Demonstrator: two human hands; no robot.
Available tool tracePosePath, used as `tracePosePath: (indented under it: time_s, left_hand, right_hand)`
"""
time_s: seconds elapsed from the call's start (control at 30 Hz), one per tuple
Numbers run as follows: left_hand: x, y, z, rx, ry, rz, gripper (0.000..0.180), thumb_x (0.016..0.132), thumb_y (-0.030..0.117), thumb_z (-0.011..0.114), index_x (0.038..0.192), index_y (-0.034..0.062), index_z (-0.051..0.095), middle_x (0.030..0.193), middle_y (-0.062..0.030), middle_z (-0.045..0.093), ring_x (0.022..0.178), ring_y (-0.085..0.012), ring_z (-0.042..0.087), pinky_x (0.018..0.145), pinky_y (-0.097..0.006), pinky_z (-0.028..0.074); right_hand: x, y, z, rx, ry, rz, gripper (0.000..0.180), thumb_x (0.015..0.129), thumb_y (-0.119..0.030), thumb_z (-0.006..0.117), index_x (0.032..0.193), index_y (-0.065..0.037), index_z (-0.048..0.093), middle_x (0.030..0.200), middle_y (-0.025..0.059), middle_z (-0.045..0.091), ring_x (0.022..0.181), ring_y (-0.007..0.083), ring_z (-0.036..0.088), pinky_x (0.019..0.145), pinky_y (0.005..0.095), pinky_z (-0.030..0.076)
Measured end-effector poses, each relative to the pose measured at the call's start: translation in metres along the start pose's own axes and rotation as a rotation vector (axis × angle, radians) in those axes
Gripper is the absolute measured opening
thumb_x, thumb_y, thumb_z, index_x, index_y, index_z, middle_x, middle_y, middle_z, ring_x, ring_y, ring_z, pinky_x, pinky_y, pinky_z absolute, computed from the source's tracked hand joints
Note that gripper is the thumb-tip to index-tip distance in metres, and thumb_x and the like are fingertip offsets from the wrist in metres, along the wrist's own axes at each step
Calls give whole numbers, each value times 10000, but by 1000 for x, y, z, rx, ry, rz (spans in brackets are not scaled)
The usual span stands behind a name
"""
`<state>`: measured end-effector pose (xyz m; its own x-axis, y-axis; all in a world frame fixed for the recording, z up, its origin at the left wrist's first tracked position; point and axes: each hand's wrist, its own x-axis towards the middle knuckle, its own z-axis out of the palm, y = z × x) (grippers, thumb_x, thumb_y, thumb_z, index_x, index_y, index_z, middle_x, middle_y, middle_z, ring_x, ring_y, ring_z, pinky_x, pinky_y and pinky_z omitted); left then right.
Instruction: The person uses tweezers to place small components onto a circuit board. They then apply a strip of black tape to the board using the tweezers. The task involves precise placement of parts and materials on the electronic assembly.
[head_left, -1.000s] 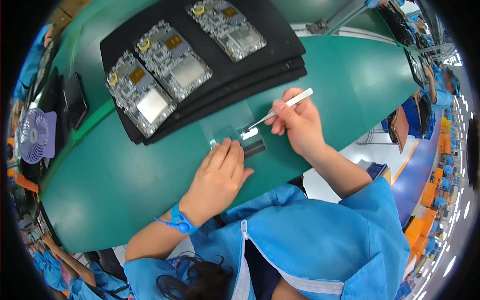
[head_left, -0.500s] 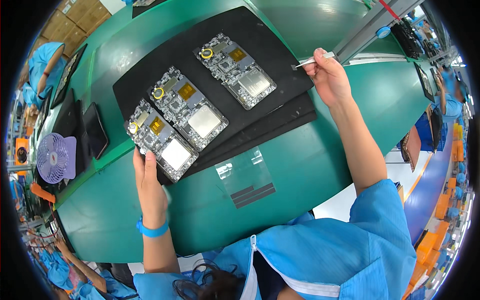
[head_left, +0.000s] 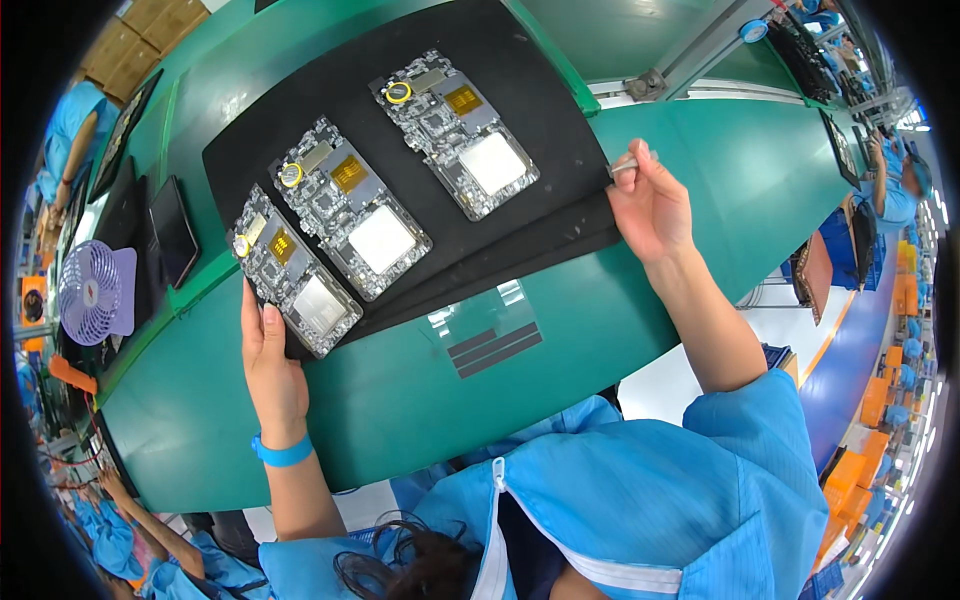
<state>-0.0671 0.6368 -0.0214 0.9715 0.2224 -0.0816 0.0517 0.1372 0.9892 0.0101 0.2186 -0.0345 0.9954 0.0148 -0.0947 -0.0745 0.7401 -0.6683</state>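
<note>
Three populated circuit boards lie slanted on a black mat (head_left: 520, 60). Each carries a yellow-ringed round part, an amber patch and a silver metal shield. My left hand (head_left: 275, 375) grips the leftmost circuit board (head_left: 290, 268) at its near left edge, thumb on the near side, other fingers partly hidden. The middle circuit board (head_left: 352, 210) sits close beside it; the third circuit board (head_left: 455, 135) stands apart to the right. At the mat's right edge, my right hand (head_left: 655, 205) pinches slim pale tweezers (head_left: 627, 165) between thumb and fingers, away from the boards.
A clear plastic sheet with dark strips (head_left: 485, 330) lies on the green table (head_left: 400, 420) in front of the mat. To the left stand a purple fan (head_left: 92, 290) and a dark flat panel (head_left: 175, 232). A metal post (head_left: 700, 55) rises at the far right. Other people work on both sides.
The view has shifted, so the boards and mat appear further left and higher. My right hand has come nearer along the mat's right edge, turning the tweezers. My left hand stays on the leftmost board.
</note>
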Motion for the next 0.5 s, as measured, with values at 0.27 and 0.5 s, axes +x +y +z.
tracePosePath:
  time_s: [0.27, 0.5]
  left_hand:
    - [-31, 65, 70, 1096, -257, 676, 536, 853, 117, 719, 1359, 32, 562, 1353, -190, 522, 1210, -360, 527, 1021, -458, 422]
    - [20, 10, 156, 1201, -328, 1086, 413, 769, 81, 778, 1138, -61, 662, 1181, -188, 634, 1100, -367, 611, 935, -434, 517]
  right_hand:
    - [6, -28, 48, -388, -93, -415, 129, 980, -147, 633, 940, -83, 529, 792, 74, 629, 652, 140, 596, 733, 293, 529]
    - [57, 8, 98, -466, -253, -86, 207, 976, -157, 641, 960, -82, 448, 707, 117, 637, 475, 141, 575, 496, 265, 520]
